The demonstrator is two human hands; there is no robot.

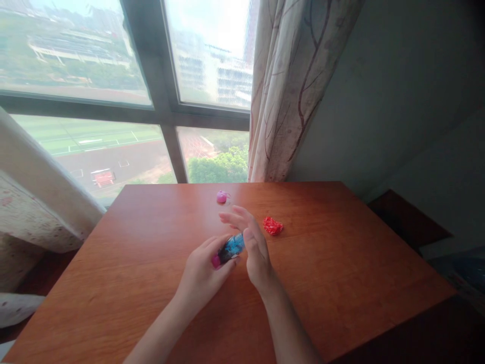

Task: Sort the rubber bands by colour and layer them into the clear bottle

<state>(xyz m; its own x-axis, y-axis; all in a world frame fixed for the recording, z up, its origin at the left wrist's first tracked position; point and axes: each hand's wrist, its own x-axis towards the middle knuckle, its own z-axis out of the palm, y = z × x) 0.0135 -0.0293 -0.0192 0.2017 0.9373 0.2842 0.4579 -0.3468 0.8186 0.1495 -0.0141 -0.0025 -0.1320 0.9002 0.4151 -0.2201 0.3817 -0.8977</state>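
My left hand point(204, 265) is closed around a small cylinder with a blue and dark printed side point(232, 246) and a pink end; its exact kind I cannot make out. The cylinder lies tilted, its blue end pointing up and to the right. Beside that end is my right hand point(257, 253), its fingers stretched out and apart, with the palm side against or very near the blue end. Beyond my hands, a small pink cap-like piece with a thin loop point(222, 197) rests on the table. A crumpled red and white bundle point(273, 226) lies just right of my right fingers.
The brown wooden table point(322, 283) reaches to the window point(162, 108) at the back. Patterned curtains point(282, 91) hang on both sides of the window. A dark wall point(379, 91) stands to the right, with a low dark wooden piece point(409, 217) beside the table.
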